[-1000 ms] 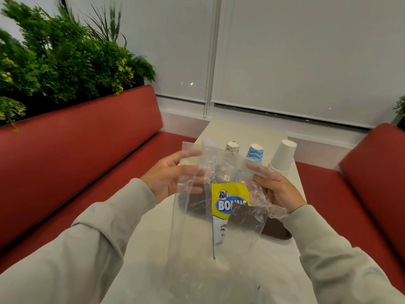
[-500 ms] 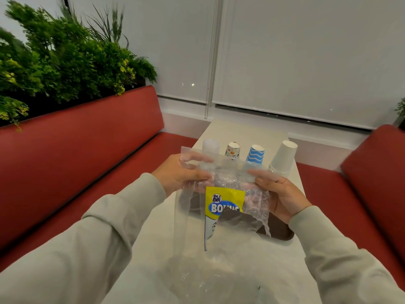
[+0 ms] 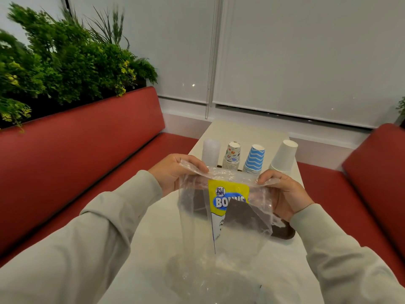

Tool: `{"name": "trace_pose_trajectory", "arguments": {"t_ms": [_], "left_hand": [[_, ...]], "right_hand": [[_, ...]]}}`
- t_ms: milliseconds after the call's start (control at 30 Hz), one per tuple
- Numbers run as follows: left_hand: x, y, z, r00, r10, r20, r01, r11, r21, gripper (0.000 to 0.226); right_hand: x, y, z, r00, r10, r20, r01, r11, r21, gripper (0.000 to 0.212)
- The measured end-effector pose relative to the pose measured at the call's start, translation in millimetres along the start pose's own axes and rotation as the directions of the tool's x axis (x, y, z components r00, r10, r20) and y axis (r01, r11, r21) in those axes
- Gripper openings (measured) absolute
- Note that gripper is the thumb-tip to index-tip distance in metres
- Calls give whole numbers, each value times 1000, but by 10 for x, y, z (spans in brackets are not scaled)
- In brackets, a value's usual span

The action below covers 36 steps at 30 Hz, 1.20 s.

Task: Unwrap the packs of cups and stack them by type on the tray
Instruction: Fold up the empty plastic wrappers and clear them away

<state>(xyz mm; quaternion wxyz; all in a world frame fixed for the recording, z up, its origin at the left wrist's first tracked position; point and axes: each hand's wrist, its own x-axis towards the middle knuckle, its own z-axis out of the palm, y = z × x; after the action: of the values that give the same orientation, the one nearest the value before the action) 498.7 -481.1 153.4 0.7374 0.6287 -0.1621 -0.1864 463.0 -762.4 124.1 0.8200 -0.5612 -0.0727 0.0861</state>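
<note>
Both hands hold up an empty clear plastic wrapper with a yellow and blue label. My left hand grips its top left edge, and my right hand grips the top right edge. Behind the wrapper lies a dark brown tray, mostly hidden. Upside-down stacks stand in a row on it: clear plastic cups, patterned paper cups, blue wavy cups and plain white cups.
The white table runs away from me between two red benches. More crumpled clear plastic lies on the near end of the table. A green planter sits behind the left bench.
The wrapper's top edge has been pulled lower and stretched wider. Both hands dropped slightly, so all the cup stacks now show above the wrapper.
</note>
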Motion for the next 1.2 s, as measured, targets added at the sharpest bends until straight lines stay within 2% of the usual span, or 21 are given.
{"name": "trace_pose_trajectory", "arguments": {"t_ms": [67, 133, 200, 267, 300, 367, 400, 433, 500, 567, 667, 733, 900, 967, 1100, 1200], "left_hand": [[-13, -3, -54, 998, -48, 49, 49, 999, -14, 17], [-27, 6, -105, 991, -96, 89, 99, 995, -23, 29], [-47, 22, -119, 983, -152, 101, 156, 987, -27, 54], [-47, 43, -108, 978, -199, 56, 197, 979, 44, 69], [-40, 47, -93, 981, -196, 16, 193, 975, 109, 59], [-24, 56, -97, 989, -149, -19, 149, 958, 244, 23], [-26, 45, -116, 991, -133, -3, 129, 952, 277, 20], [-35, 30, -141, 991, -132, 6, 125, 951, 283, 27], [-56, 4, -195, 992, -125, 5, 121, 964, 236, 38], [-63, -9, -216, 993, -112, -25, 114, 977, 179, 46], [-79, 1, -236, 991, -101, -91, 115, 981, 157, 46], [-106, 10, -251, 991, -97, -97, 110, 984, 138, 40], [-174, 18, -231, 992, -90, -89, 100, 987, 123, 17], [-202, 31, -211, 992, -117, -56, 122, 988, 99, 14], [-259, 64, -221, 988, -155, -16, 155, 980, 124, 23], [-290, 87, -246, 992, -123, -5, 123, 985, 119, 37]], "right_hand": [[-24, -22, -39, 999, 39, 0, -39, 999, -14, 43], [-46, -53, -48, 998, 43, -37, -43, 999, 10, 55], [-58, -85, -20, 996, 60, -63, -59, 998, 23, 56], [-49, -92, 22, 992, 73, -100, -77, 996, -36, 45], [-39, -84, 29, 991, 64, -117, -73, 995, -74, 38], [-37, -95, 51, 990, 50, -132, -71, 984, -166, 24], [-45, -110, 69, 991, 64, -119, -87, 976, -199, 13], [-48, -116, 63, 991, 83, -104, -105, 968, -229, 8], [-63, -132, 48, 988, 125, -91, -147, 944, -296, 16], [-70, -131, 25, 988, 133, -83, -153, 935, -321, 29], [-67, -127, 0, 992, 107, -73, -123, 956, -266, 51], [-57, -122, -12, 990, 95, -104, -118, 964, -239, 49], [-27, -53, -23, 983, 36, -180, -73, 976, -207, 22], [-50, -60, -8, 981, 36, -190, -74, 978, -194, 18], [-105, -66, -4, 988, 105, -118, -127, 970, -206, 35], [-136, -79, 28, 990, 102, -94, -116, 981, -156, 45]]}}
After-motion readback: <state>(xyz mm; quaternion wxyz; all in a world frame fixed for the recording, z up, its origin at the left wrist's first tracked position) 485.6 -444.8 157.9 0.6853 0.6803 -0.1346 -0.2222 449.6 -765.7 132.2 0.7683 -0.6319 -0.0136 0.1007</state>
